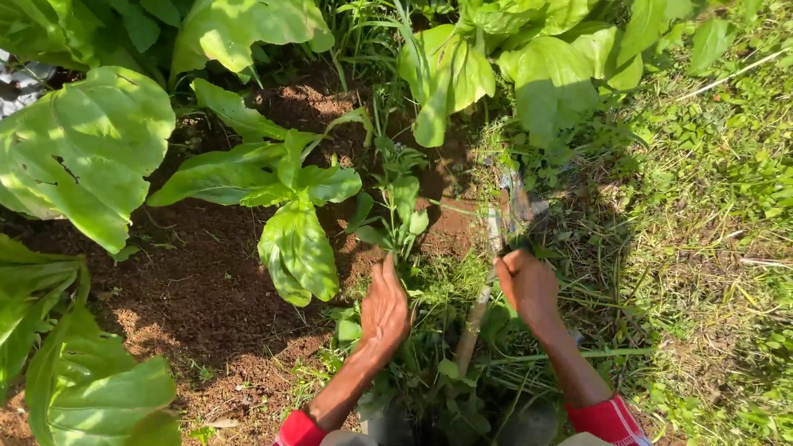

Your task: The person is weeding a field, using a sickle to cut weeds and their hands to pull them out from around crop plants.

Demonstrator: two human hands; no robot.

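My left hand (384, 310) reaches into a clump of weeds and grass (429, 285) at the edge of a garden bed, its fingers wrapped about the stems. My right hand (529, 285) is closed on the handle of a small hand tool (514, 206), whose worn metal blade points away from me over the soil and grass. A pale stick (477, 318) runs between my two hands. Both wrists wear red sleeves. A small leafy green plant (293, 206) stands just left of my left hand.
Brown bare soil (198, 289) spreads to the left, ringed by large broad-leaved plants (83, 149). More broad leaves (512, 58) stand at the top. Grass and low weeds (710, 248) cover the right side.
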